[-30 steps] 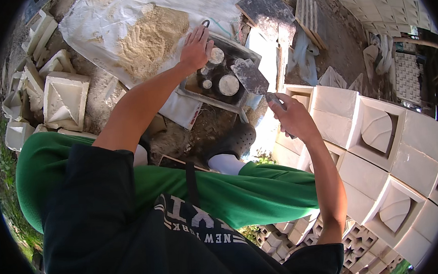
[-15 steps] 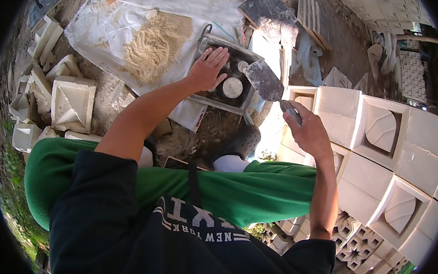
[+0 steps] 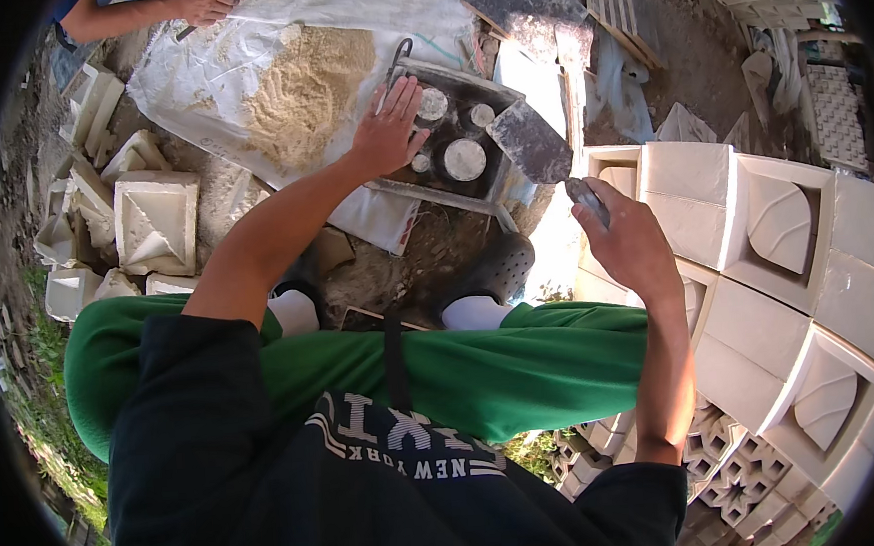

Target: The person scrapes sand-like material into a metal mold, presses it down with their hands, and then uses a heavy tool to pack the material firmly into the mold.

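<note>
A dark box-shaped mould point(image 3: 439, 199) lies in front of me, with several pale round discs inside, the largest disc point(image 3: 465, 159) near its middle. My left hand point(image 3: 388, 131) rests with fingers stretched out over the mould's left side, beside a bent dark metal hook point(image 3: 401, 55). My right hand point(image 3: 630, 236) is closed round the handle of a trowel point(image 3: 529, 143). The trowel's grey-smeared, flat blade points up and left, and its tip reaches the mould's right rim. I cannot tell whether the blade touches that rim.
Sand point(image 3: 311, 91) is heaped on a white sheet point(image 3: 181, 93). Another person's hand point(image 3: 206, 7) holds a tool at the upper left. Broken cast blocks point(image 3: 159, 222) lie at left; stacked pale blocks point(image 3: 701, 332) stand at right. A dark board point(image 3: 531, 2) lies beyond the mould.
My left hand has slid left and slightly down, uncovering more discs. The trowel and my right hand have shifted slightly right and down. Another person's arm has come in at the upper left.
</note>
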A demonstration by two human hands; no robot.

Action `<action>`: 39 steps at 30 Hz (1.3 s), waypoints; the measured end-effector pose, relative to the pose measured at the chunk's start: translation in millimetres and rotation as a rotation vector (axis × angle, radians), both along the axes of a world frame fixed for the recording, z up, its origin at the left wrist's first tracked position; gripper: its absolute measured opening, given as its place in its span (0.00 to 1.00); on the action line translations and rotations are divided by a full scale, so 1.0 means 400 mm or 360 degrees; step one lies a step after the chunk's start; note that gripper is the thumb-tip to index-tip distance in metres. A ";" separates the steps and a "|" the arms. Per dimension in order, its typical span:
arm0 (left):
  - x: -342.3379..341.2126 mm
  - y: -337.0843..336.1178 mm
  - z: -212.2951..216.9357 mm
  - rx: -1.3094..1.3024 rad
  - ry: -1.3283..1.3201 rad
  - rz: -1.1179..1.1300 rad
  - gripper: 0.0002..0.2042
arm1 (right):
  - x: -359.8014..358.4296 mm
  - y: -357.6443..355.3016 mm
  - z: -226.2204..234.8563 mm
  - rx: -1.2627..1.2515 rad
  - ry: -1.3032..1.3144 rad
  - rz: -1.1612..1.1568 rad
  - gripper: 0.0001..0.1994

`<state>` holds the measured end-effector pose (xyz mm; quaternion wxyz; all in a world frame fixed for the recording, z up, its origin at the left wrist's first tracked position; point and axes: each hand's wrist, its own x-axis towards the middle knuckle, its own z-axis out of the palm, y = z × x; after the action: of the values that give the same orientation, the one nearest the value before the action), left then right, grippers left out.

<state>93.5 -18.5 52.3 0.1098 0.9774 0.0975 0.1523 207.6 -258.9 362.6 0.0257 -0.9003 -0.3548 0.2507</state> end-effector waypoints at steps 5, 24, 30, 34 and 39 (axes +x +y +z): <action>-0.005 0.005 0.017 -0.0020 -0.0067 -0.0005 0.34 | -0.001 -0.004 0.004 -0.0043 0.0019 -0.0019 0.20; 0.017 -0.033 -0.015 -0.0037 0.0006 0.0220 0.37 | -0.015 0.026 -0.012 -0.0264 0.0027 0.0134 0.22; 0.036 -0.080 0.009 -0.0197 -0.0084 0.0254 0.37 | -0.020 0.034 -0.019 -0.0292 0.0029 0.0162 0.21; 0.051 -0.090 0.023 -0.0092 -0.0110 -0.0011 0.38 | -0.020 0.022 -0.025 -0.0254 0.0033 0.0188 0.21; 0.043 -0.086 0.023 -0.0139 -0.0077 -0.0036 0.37 | -0.019 0.018 -0.018 -0.0210 -0.0022 0.0231 0.21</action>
<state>110.7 -53.0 61.5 0.1564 0.9687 0.0904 0.1702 200.0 -251.8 355.6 -0.0543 -0.8736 -0.4021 0.2686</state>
